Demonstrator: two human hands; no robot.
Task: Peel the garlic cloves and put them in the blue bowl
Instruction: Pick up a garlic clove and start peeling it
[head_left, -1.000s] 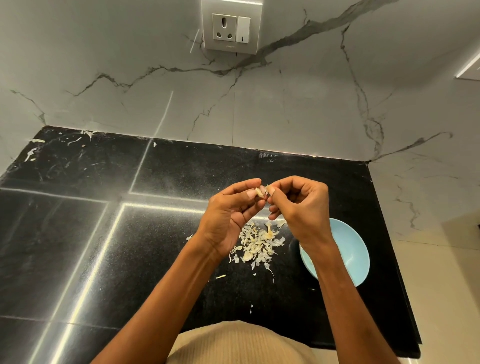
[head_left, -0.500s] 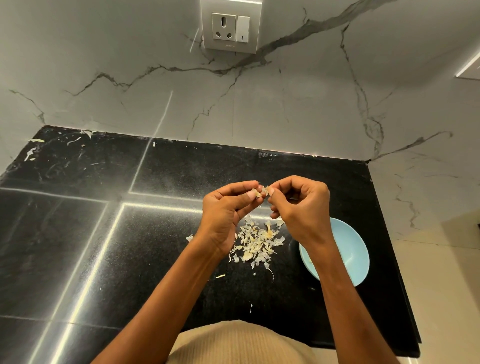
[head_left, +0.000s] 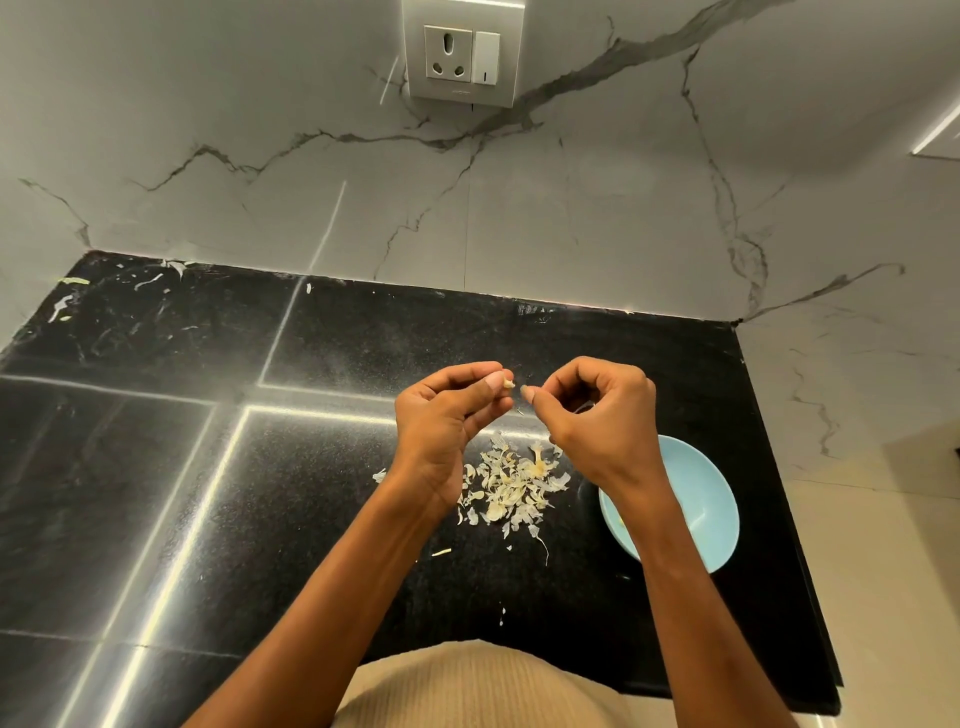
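Note:
My left hand pinches a small pale garlic clove between thumb and forefinger, above the black counter. My right hand hovers just to its right with curled fingers, a small gap between the two hands; a thin pale strip shows by its fingers, and I cannot tell whether it holds it. The blue bowl sits on the counter below my right wrist, which hides its left part. A heap of papery garlic skins lies between my forearms, left of the bowl.
The black stone counter runs left, with a few scraps at its far left corner. A marble wall with a socket plate stands behind. The counter's right edge lies just past the bowl.
My hands were joined at the clove; now they have pulled slightly apart, the clove staying with my left hand.

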